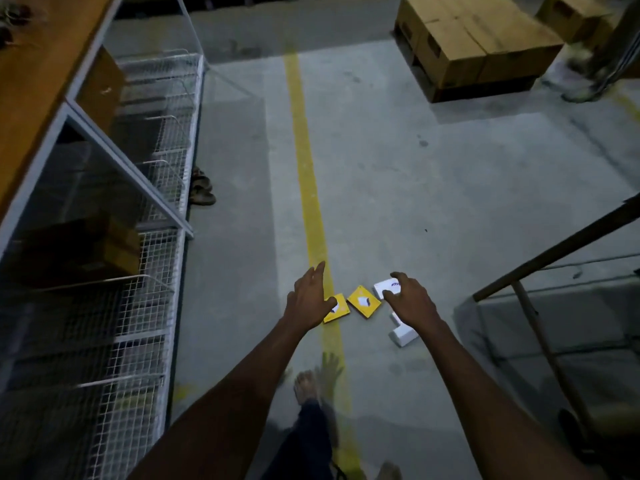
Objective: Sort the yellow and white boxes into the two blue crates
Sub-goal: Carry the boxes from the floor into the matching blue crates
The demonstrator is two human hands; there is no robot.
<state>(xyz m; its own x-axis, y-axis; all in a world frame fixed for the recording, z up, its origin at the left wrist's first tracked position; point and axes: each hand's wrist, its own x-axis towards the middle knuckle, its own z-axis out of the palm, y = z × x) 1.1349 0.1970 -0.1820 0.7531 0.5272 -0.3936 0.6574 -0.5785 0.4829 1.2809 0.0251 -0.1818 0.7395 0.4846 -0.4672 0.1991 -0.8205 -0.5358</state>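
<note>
Wire-mesh shelving, cardboard cartons, yellow floor line, sandals

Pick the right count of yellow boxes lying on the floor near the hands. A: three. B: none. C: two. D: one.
C: two lie side by side on the floor, the left yellow box partly hidden by the left hand and the right yellow box in plain view beside it.

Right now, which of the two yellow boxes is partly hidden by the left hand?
The left yellow box, on the painted floor line: the left hand covers its left edge. The right yellow box shows whole.
</note>
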